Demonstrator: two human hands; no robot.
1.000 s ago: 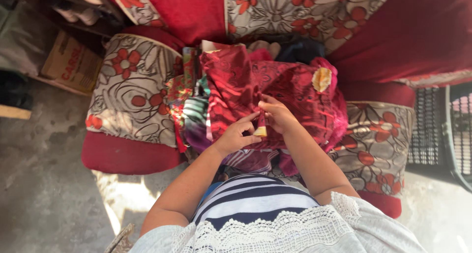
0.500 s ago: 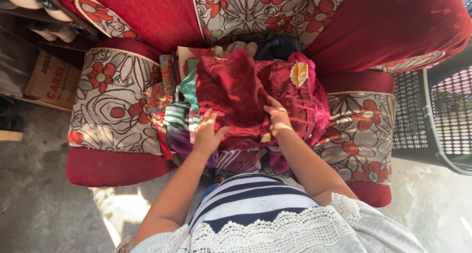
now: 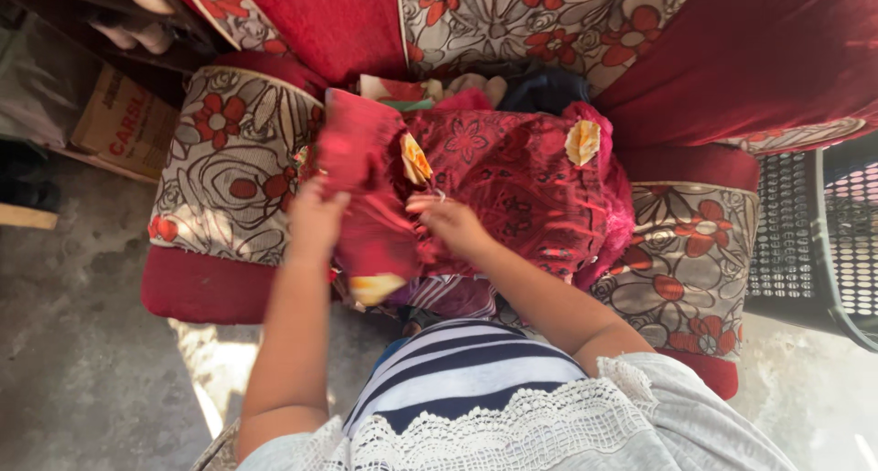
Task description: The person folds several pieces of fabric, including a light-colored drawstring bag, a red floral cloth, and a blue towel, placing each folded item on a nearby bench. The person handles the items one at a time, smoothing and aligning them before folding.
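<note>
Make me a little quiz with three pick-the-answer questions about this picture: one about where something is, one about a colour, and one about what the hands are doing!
1. Where does the pile of clothes lie?
A. on the armchair seat
B. on the floor
C. in the basket

2. What colour is the patterned cloth on top?
A. blue
B. red
C. white

3. What is the left hand doing?
A. hanging free
B. gripping the cloth's edge
C. resting on the floor

Answers:
1 A, the pile sits between the floral arms.
2 B, it is red with darker flowers.
3 B, its fingers close on the fabric, while the right hand presses nearby.
</note>
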